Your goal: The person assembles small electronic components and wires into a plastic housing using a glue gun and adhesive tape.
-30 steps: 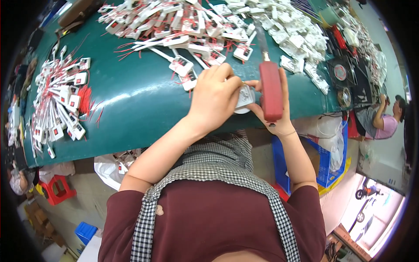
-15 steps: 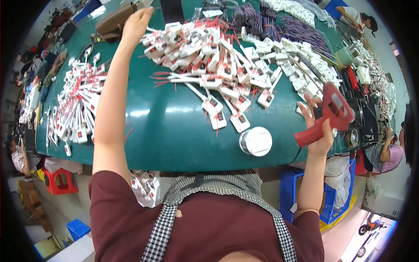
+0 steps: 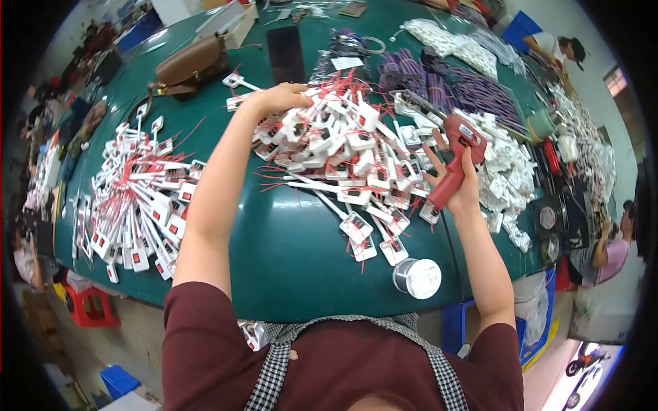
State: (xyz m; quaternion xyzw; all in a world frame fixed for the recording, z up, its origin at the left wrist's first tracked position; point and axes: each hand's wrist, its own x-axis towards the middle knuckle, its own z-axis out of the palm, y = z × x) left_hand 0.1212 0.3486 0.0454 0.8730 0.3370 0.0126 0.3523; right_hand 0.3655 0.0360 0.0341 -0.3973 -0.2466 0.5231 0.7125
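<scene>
My left hand (image 3: 284, 98) reaches over the far left part of a heap of white plastic pieces with red wires (image 3: 336, 137). Its fingers are stretched out and touch the heap; their tips are partly hidden among the wires. My right hand (image 3: 463, 188) is closed around the handle of a red soldering gun (image 3: 449, 179), raised over the right side of the heap. The gun's long thin tip points to the far left. Below the heap lies a spool of wire (image 3: 418, 278) with a white end face.
A second bunch of wired white pieces (image 3: 130, 205) lies on the left of the green table (image 3: 274, 281). Further back are a brown bag (image 3: 192, 65), a black phone (image 3: 286, 55) and bundled purple wires (image 3: 411, 75). Loose white parts (image 3: 504, 171) lie right. Other people sit around.
My left hand has moved right and nearer, from beside the brown bag onto the heap. My right hand has carried the soldering gun left, and the view has shifted.
</scene>
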